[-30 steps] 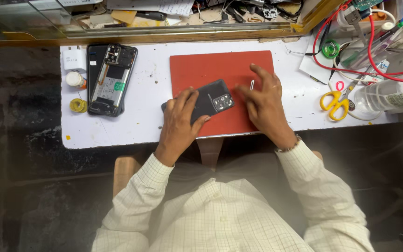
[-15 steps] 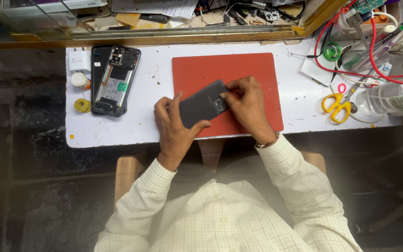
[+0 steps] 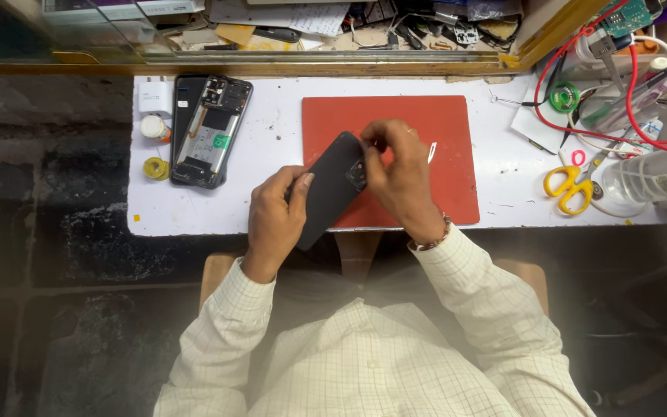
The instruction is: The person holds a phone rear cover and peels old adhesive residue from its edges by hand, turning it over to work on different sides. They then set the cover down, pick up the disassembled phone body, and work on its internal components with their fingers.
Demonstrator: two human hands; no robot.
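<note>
The person sits at a white worktable (image 3: 272,208) and holds one dark phone (image 3: 330,189) tilted above the near edge of a red work mat (image 3: 441,162). The left hand (image 3: 275,220) is curled around the phone's lower half, thumb over its back and fingers wrapped beneath. The right hand (image 3: 399,174) is closed at the phone's upper end, with its fingertips (image 3: 370,147) pinched at the corner beside the camera block; whether they grip a small part there or only the phone's edge cannot be told.

To the left on the table lies one opened phone (image 3: 210,131) with its back off, showing the battery and board, and a second dark slab partly under its left side. Beside them are one white charger plug (image 3: 154,96), one small white bottle with an orange cap (image 3: 153,127), and one small yellow tape roll (image 3: 156,167).

On the right lie one pair of yellow-handled scissors (image 3: 567,189), one green tape roll (image 3: 563,98), one red cable (image 3: 634,93) looping across the clutter, and one clear plastic bottle (image 3: 650,181) on its side. One small thin metal piece (image 3: 431,152) rests on the mat just right of the right hand.
</note>
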